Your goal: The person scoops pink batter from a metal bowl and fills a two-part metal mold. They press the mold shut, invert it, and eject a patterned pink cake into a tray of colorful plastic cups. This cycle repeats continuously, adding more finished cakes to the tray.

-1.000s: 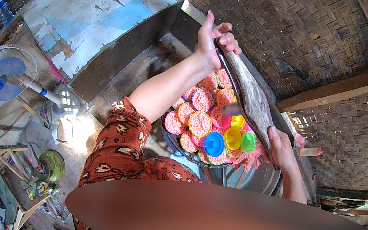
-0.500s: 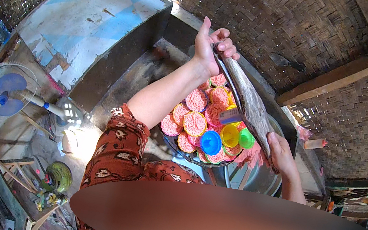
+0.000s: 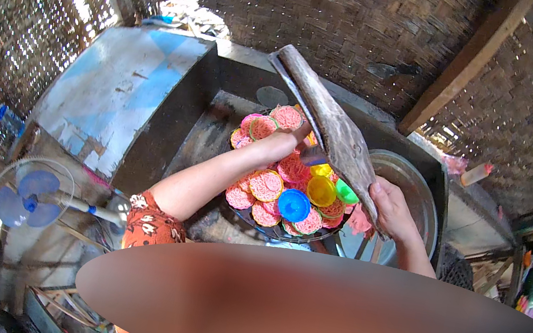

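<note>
My right hand (image 3: 388, 206) grips the lower end of a long, weathered wooden board (image 3: 338, 125), which slants up to the left over the work area, with a tinted cylinder (image 3: 314, 156) partly showing beneath it. My left hand (image 3: 281, 142) is under the board among the cups, its fingers hidden. Below lies a heap of small colored cups holding pink noodle-like rounds (image 3: 265, 185), on a dark round tray (image 3: 247, 224). Bare blue (image 3: 293, 205), yellow (image 3: 321, 190) and green (image 3: 347, 191) cups sit on the heap. Pink strands (image 3: 359, 219) hang near my right hand.
A round metal basin (image 3: 420, 215) sits at the right inside the dark trough (image 3: 240, 73). A peeling blue-and-white block (image 3: 116, 90) stands left, with a fan (image 3: 31, 200) in front. A bottle (image 3: 475, 173) is on the right ledge, beside a woven wall (image 3: 523, 126).
My left hand has left the board's upper end and moved down beneath it toward the cups. My right hand still holds the lower end. The view has shifted.
</note>
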The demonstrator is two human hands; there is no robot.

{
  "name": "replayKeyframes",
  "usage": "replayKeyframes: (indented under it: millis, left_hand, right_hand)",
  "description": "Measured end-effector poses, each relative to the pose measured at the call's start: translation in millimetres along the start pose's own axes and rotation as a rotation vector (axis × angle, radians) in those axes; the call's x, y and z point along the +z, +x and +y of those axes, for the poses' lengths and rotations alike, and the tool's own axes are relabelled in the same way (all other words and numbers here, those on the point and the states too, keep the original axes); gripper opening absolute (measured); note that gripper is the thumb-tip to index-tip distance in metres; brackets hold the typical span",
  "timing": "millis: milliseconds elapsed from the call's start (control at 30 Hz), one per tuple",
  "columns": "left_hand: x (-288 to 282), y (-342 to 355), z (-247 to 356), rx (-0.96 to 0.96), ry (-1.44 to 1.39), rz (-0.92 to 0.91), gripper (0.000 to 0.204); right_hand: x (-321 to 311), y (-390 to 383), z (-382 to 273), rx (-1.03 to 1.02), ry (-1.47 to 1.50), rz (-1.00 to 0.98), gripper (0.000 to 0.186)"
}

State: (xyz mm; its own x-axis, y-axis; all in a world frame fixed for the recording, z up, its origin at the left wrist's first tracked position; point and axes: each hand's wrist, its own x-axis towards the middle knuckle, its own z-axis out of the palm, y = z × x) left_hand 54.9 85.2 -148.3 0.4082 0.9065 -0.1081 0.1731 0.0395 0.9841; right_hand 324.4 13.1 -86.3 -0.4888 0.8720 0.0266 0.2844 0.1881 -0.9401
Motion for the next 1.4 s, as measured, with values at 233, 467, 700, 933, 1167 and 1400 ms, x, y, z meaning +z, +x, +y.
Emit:
replayKeyframes:
  millis: [233, 467, 700, 933, 1167, 1400]
  left_hand:
    - [8.3, -30.0, 27.0, -0.013, 0.032, 0.002, 0.063]
    - [15.4, -54.4, 19.3, 0.174, 1.086, 0.116, 0.059]
    - [12.7, -56.6, 20.3, 0.258, 1.455, 0.215, 0.078]
    - [11.5, -52.9, 22.9, 0.323, 1.343, 0.097, 0.062]
    - [14.1, -52.2, 30.9, 0.444, 1.294, 0.246, 0.051]
    - [19.7, -38.3, 35.0, 0.332, 1.29, 0.359, 0.04]
  right_hand:
    - [14.2, -2.8, 4.6, -0.064, -0.072, 0.157, 0.033]
    - [7.1, -20.2, 16.2, 0.033, 0.181, 0.197, 0.037]
    - [-5.8, -47.7, 20.3, -0.069, 0.165, 0.32, 0.049]
    - [-13.0, -68.3, 24.5, -0.039, 0.163, 0.351, 0.052]
    - [-11.6, -73.6, 29.8, -0.109, 0.135, 0.422, 0.046]
    - [-9.5, -79.2, 35.4, -0.081, 0.169, 0.395, 0.049]
